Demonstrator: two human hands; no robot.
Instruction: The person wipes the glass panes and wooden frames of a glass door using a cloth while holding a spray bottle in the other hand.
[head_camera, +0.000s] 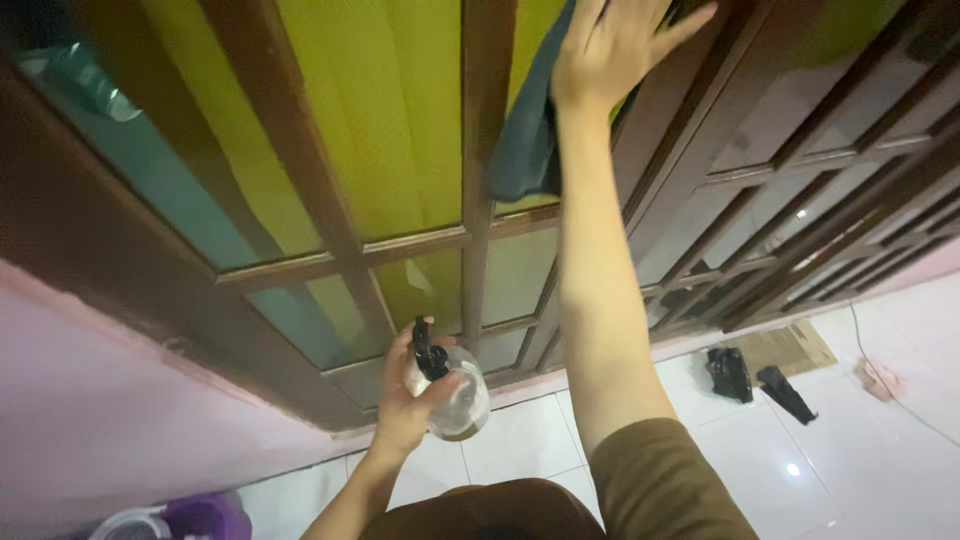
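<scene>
My right hand (610, 45) is raised high and pressed flat, fingers spread, on a dark teal cloth (528, 140) against a glass pane of a brown wooden window frame (485, 160). The cloth hangs down below my palm. My left hand (412, 400) is held low and grips a clear round spray bottle (460, 400) with a black nozzle, which points towards the lower panes. A yellow-green curtain (390, 110) shows behind the glass.
A pink wall (90, 400) runs under the window. On the white tiled floor lie a black bag (730, 372), a black slipper (787, 392), flat cardboard (790, 348) and a white cable (900, 395). A purple-and-white container (175, 520) stands at the bottom left.
</scene>
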